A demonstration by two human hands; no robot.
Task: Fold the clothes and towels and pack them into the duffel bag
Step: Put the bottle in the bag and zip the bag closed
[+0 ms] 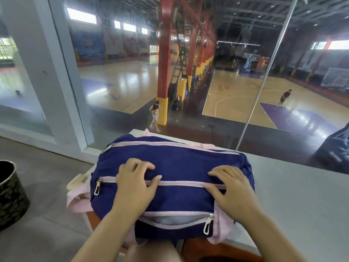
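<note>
A navy duffel bag (175, 167) with pink zippers and pink straps lies on the left end of a grey counter (294, 195). The bag looks full. Its top and middle zippers are closed; the nearest pocket (173, 220) gapes open. My left hand (135, 184) rests on the bag's left half, fingers lightly bent, thumb on the middle zipper line. On the right half lies my right hand (230, 190), fingers spread across the same zipper. No loose clothes or towels are in view.
A large glass pane (132, 82) rises right behind the counter, overlooking basketball courts below. A dark patterned bin (9, 193) stands on the floor at the left. Bare counter stretches right of the bag. A dark object (336, 148) sits at the far right.
</note>
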